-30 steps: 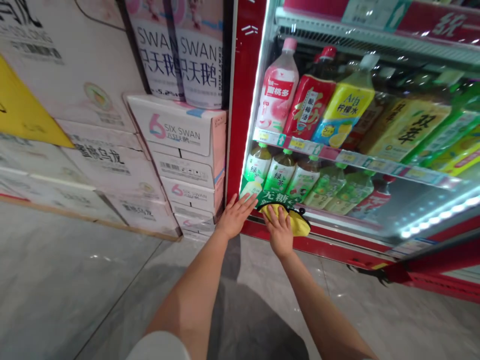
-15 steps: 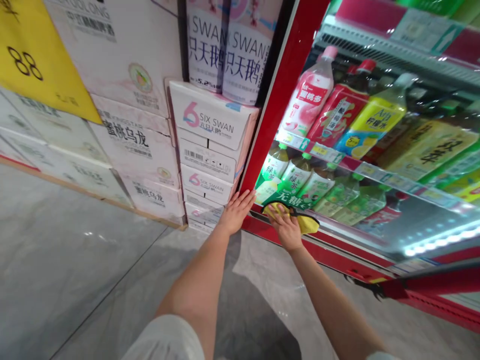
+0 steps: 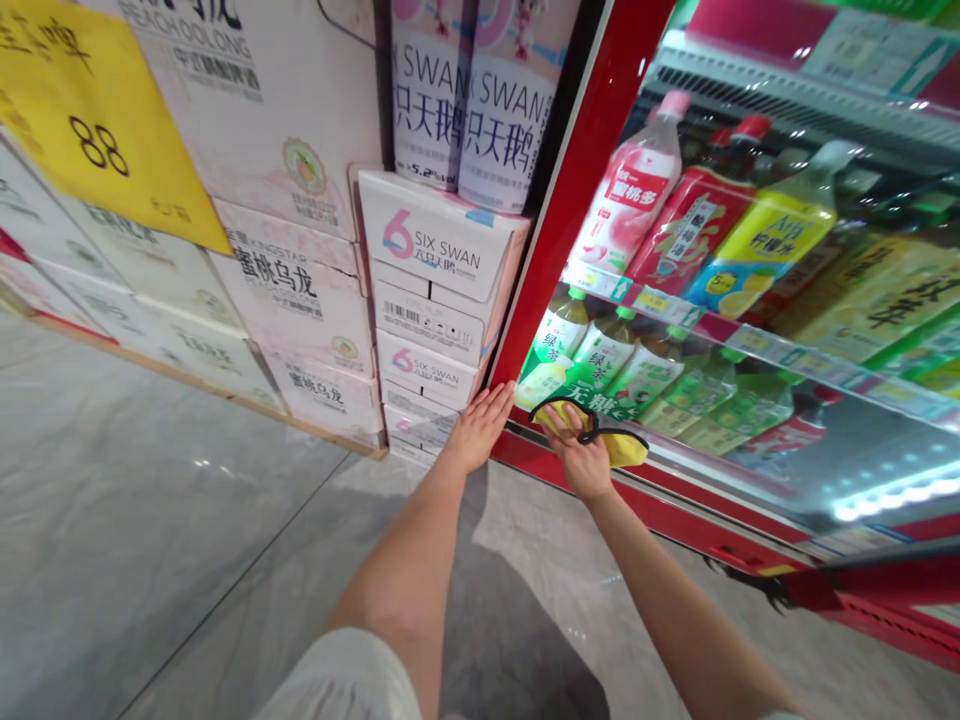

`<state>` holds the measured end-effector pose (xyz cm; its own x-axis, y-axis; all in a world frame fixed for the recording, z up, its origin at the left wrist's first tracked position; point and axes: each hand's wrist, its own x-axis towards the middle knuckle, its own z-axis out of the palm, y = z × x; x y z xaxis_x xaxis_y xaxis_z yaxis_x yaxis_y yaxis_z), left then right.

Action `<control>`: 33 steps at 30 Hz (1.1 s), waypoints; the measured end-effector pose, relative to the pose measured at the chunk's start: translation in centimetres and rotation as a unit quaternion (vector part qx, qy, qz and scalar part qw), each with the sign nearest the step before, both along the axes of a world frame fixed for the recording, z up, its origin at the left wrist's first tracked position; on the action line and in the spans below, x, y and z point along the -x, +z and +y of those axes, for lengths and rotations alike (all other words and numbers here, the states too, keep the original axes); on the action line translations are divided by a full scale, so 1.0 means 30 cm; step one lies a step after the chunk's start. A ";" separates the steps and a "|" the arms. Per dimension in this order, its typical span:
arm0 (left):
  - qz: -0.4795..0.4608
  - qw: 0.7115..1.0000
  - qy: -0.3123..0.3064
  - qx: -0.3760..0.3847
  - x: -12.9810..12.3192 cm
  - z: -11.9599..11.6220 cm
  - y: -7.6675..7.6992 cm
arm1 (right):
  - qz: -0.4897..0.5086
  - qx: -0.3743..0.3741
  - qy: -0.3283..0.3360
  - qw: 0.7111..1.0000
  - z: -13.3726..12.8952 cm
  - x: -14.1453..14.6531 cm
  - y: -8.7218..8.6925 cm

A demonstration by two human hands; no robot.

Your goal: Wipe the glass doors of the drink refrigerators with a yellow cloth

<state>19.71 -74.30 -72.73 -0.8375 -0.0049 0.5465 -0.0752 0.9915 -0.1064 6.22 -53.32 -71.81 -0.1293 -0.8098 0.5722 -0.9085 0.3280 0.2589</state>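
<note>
A yellow cloth with black edging (image 3: 625,449) lies against the lower edge of the drinks cooler. My right hand (image 3: 581,453) is spread on the cloth, fingers apart and pressing it to the cooler's bottom sill. My left hand (image 3: 478,430) rests flat with outstretched fingers on the lower corner of the red cooler frame (image 3: 559,200), beside the stacked cartons, and holds nothing. Just behind the cloth stand green tea bottles (image 3: 600,350) on the lowest shelf.
White SIX SWAN cartons (image 3: 431,240) are stacked left of the cooler, with more cartons (image 3: 300,290) and a yellow price sign (image 3: 112,130) further left. Larger bottles (image 3: 694,220) fill the shelf above. Grey floor tiles (image 3: 247,530) lie below.
The whole view has shifted, so the cooler, cartons and both hands appear slightly further right. My right hand stays on the cloth and my left hand stays on the frame.
</note>
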 end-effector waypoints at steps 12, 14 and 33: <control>-0.041 0.999 0.028 0.014 -0.035 0.008 -0.051 | 0.046 0.015 0.008 0.999 -0.106 -0.034 0.037; -0.052 0.998 0.027 0.023 -0.046 0.005 -0.064 | 0.031 0.015 0.001 0.999 -0.141 -0.041 0.100; -0.047 0.998 0.035 0.016 -0.044 0.016 -0.048 | 0.051 -0.002 0.048 0.998 -0.258 -0.031 0.384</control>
